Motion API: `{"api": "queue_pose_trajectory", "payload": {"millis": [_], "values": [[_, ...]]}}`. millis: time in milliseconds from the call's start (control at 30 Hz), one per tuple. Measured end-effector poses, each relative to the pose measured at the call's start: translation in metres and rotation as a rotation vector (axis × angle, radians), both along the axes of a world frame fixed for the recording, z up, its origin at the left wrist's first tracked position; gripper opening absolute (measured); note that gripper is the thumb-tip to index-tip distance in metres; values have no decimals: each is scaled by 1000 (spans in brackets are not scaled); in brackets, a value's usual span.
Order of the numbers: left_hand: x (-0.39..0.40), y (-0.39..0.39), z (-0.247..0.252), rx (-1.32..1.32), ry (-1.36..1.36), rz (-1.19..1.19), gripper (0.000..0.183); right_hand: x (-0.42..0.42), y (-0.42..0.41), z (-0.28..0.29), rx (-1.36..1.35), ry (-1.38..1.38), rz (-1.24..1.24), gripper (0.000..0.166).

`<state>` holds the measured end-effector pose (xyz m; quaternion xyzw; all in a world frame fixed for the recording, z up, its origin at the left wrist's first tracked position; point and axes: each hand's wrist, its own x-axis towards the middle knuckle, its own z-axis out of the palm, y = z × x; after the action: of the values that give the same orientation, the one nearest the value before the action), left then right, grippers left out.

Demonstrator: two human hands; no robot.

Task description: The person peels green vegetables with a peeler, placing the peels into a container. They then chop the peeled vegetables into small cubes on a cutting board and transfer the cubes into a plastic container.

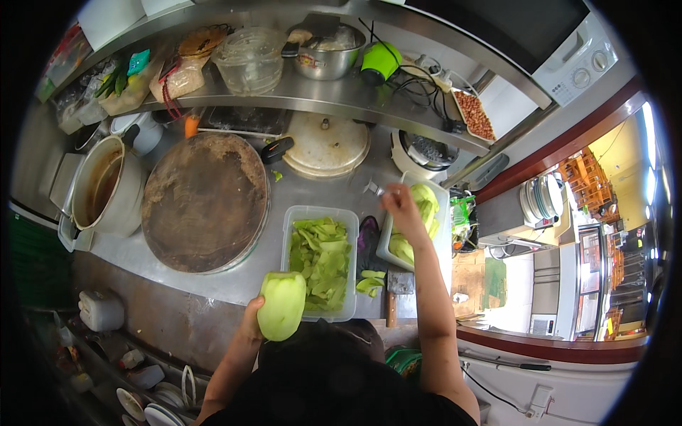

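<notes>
My left hand (254, 318) holds a peeled, pale green gourd-like vegetable (282, 306) by its left side, near my body. Right of it, a clear plastic tub (349, 314) holds a heap of green peelings (321, 255). My right hand (398, 202) is raised by a second plastic tub (384, 242) with several pale green peeled vegetables (423, 199). Its fingers are closed on a small peeler (374, 188), whose metal head points left. A cleaver (392, 306) with a wooden handle lies below that tub, beside a few loose peelings (370, 282).
A large round chopping block (205, 202) stands left, beside a deep pot (101, 186). Behind are a pressure cooker lid (326, 144) and a rice cooker (423, 154). A steel shelf (319, 101) crosses above, bearing bowls, a green appliance (381, 61) and a tray of peanuts (474, 114).
</notes>
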<state>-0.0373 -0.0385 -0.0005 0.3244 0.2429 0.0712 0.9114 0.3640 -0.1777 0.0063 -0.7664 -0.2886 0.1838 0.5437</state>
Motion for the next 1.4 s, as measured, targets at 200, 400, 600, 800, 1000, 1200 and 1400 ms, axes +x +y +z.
{"api": "queue_pose_trajectory", "payload": {"millis": [200,400,600,800,1000,1200,1400], "values": [[-7,-10,5,-2,78,148,82,109,36,62,251,-309,-382,27],[-18,-7,0,-66,-59,111,81,200,69,77,184,-273,-464,37],[-5,-10,-4,-93,12,183,74,163,28,57,74,-432,-428,48],[77,-19,16,39,-16,41,57,54,-123,-2,64,-213,-585,26],[221,-68,15,467,39,-296,88,-70,-196,-71,178,162,-890,30],[327,-167,-18,1159,-238,-161,87,-122,-173,-63,272,124,-768,60],[332,-190,-44,1656,-154,-186,67,-92,-173,-83,81,6,-667,57]]}}
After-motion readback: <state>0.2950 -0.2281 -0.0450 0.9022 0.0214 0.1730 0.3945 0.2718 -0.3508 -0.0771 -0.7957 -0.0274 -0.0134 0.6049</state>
